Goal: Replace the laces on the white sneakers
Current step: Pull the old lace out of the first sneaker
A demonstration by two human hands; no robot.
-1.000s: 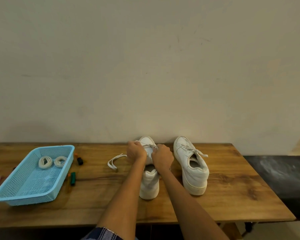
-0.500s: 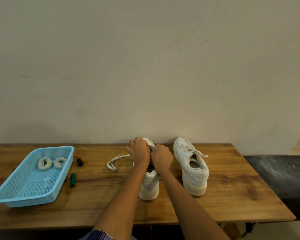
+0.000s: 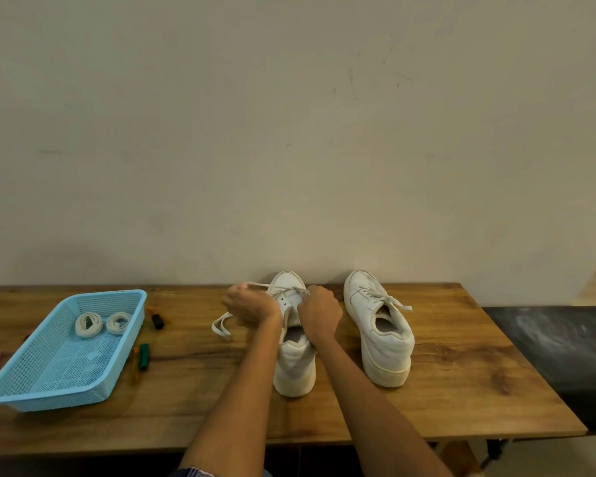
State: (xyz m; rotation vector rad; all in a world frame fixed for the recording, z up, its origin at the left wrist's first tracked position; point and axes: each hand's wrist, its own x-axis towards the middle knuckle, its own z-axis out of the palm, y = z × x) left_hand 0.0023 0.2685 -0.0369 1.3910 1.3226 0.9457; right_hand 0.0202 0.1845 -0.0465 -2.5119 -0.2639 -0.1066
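A plain beige wall (image 3: 289, 132) is rising behind a wooden table (image 3: 461, 373). Seen from the head camera, two white sneakers are standing on the table, toes to the wall. The left sneaker (image 3: 295, 366) is sitting centrally; the left hand (image 3: 250, 306) is pinching its old lace (image 3: 255, 286), pulling it taut out to the left, while the right hand (image 3: 319, 313) is curling over the eyelets, gripping the shoe. The right sneaker (image 3: 381, 328), still laced, is standing just right of it. Well left, a blue basket (image 3: 49, 383) is holding two coiled laces (image 3: 88, 323). Small markers (image 3: 143, 356) are lying between basket and left sneaker.
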